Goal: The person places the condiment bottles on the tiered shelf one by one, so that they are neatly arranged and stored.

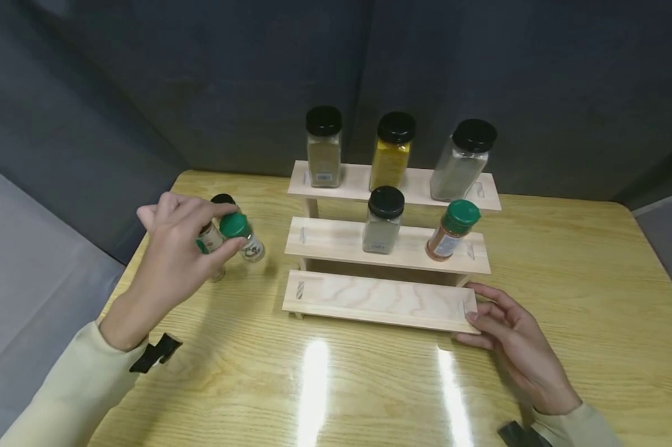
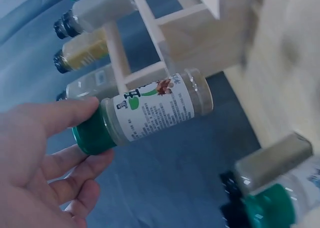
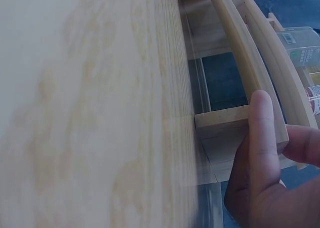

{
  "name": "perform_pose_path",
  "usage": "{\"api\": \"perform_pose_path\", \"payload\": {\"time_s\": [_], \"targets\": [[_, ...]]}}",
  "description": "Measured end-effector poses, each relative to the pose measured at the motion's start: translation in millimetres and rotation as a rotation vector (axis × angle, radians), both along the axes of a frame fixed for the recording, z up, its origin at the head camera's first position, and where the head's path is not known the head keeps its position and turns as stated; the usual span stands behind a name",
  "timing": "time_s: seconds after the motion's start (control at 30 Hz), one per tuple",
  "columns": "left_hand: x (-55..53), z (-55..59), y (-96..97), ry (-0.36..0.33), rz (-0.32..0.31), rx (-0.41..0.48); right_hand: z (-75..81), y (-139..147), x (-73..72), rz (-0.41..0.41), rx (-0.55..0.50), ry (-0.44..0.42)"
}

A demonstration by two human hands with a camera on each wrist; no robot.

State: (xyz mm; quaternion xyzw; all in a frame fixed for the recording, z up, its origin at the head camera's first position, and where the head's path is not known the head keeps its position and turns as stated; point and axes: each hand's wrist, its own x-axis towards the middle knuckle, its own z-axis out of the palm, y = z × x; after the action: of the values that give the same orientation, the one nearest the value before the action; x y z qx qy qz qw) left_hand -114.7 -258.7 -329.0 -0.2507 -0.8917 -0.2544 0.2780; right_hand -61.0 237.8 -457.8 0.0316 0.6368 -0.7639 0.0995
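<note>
My left hand (image 1: 176,245) pinches a spice jar by its green cap, thumb on one side and fingers on the other. The clear jar (image 2: 157,108) has a white printed label and is held off the table in the left wrist view. At the right end of a three-step wooden rack (image 1: 381,299), my right hand (image 1: 512,347) grips the lowest shelf, thumb on top and fingers beneath. On the middle shelf stand a black-lidded jar (image 1: 383,220) and a green-capped jar (image 1: 452,231) of reddish spice.
Three black-lidded jars stand on the top shelf, the yellow one (image 1: 392,152) in the middle. Behind my left hand are more jars, partly hidden, including a black-lidded jar (image 2: 272,160) and a green-capped jar (image 2: 272,205). A dark curtain (image 1: 246,81) hangs behind the table (image 1: 565,261).
</note>
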Motion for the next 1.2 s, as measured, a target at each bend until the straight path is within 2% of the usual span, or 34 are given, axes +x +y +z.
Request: {"api": "perform_pose_path", "payload": {"time_s": [0.33,0.53,0.73,1.2], "targets": [[-18.6,24.1,38.1,0.052,-0.056,0.038,0.0,1,-0.4,-0.008,0.005,-0.006],[-27.5,31.1,59.5,0.049,-0.089,0.05,-0.3,1,0.2,-0.001,0.001,-0.005],[-33.9,31.6,73.2,0.046,-0.115,0.052,0.6,0,0.8,-0.007,0.003,-0.018],[-41.1,22.8,89.0,-0.027,-0.124,0.046,0.8,0,1.7,0.008,0.009,-0.015]]}}
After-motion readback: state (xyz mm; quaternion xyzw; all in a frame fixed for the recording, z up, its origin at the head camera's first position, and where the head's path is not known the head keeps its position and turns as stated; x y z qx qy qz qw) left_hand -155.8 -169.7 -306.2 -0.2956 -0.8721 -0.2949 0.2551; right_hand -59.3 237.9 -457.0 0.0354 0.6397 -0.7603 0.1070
